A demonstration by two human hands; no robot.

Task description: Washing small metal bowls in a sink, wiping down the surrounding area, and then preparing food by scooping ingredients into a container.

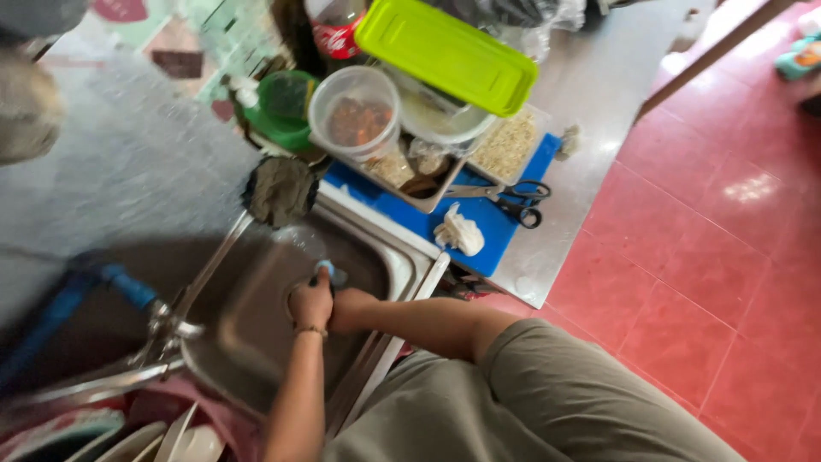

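The steel surface (590,111) runs from the upper middle of the frame to the right of centre, above a red tiled floor (718,257) that fills the right side. Set into it, at centre left, is the steel sink (248,316), its tap (128,364) low on the left. Above the sink, a lime-green lid (445,53) rests over a metal tray (428,175), with a clear tub (355,111) beside it and a blue cutting board (479,218) beneath, carrying black-handled scissors (513,198).

Both hands meet in the basin, at the centre of the frame. The left hand (310,301) is closed around a small blue scrubbing pad (328,272), pressed low against the sink wall. The right hand (342,310) lies behind it, mostly hidden; whether its grip is wide or narrow, I cannot tell.

The step in hand looks like scrubbing the basin. The next stroke probably calls for firm pressure along the curved wall.
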